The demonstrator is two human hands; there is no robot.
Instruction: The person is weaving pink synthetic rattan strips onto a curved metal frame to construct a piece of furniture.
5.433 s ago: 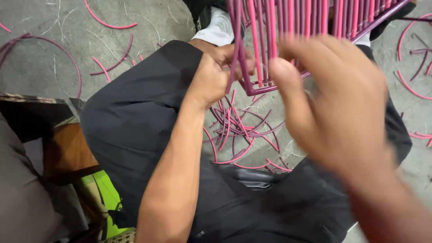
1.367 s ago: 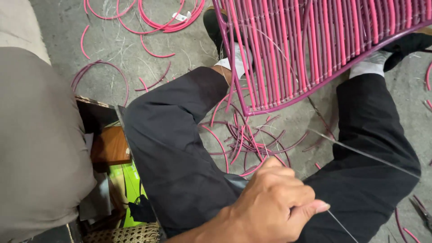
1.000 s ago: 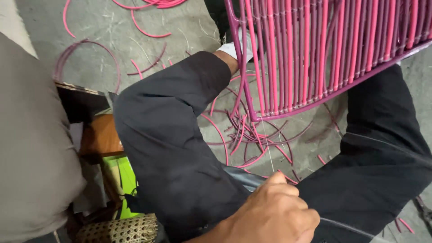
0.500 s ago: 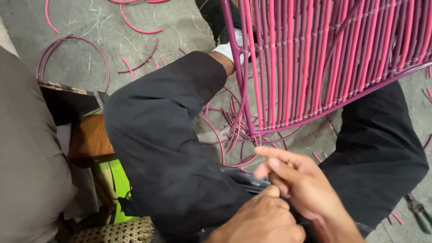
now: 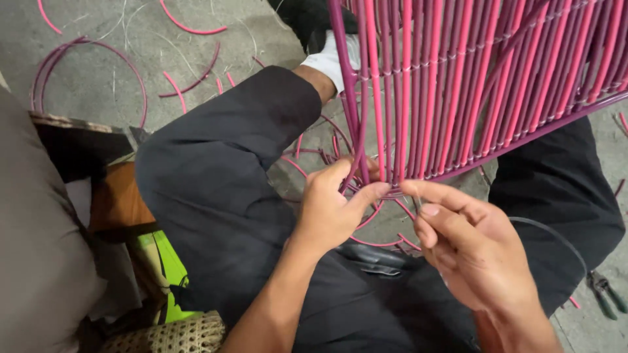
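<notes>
A pink frame (image 5: 471, 72) woven with pink cane strips stands tilted between my knees, its lower rim just above my lap. My left hand (image 5: 333, 209) pinches the lower left corner of the frame, thumb and fingers around a pink strip there. My right hand (image 5: 474, 252) is just below the rim, its fingertips pinched on a thin wire (image 5: 556, 232) that loops off to the right over my black trouser leg (image 5: 562, 196).
Cut pink strips (image 5: 85, 59) lie scattered on the grey concrete floor. Pliers (image 5: 605, 294) rest on the floor at the right edge. A wooden stool (image 5: 114, 202), a green item (image 5: 163, 261) and a woven basket (image 5: 170, 333) sit at my left.
Both hands have risen from my lap to the frame's lower rim. The left hand has taken hold of the corner, and the right has brought the wire up beside it.
</notes>
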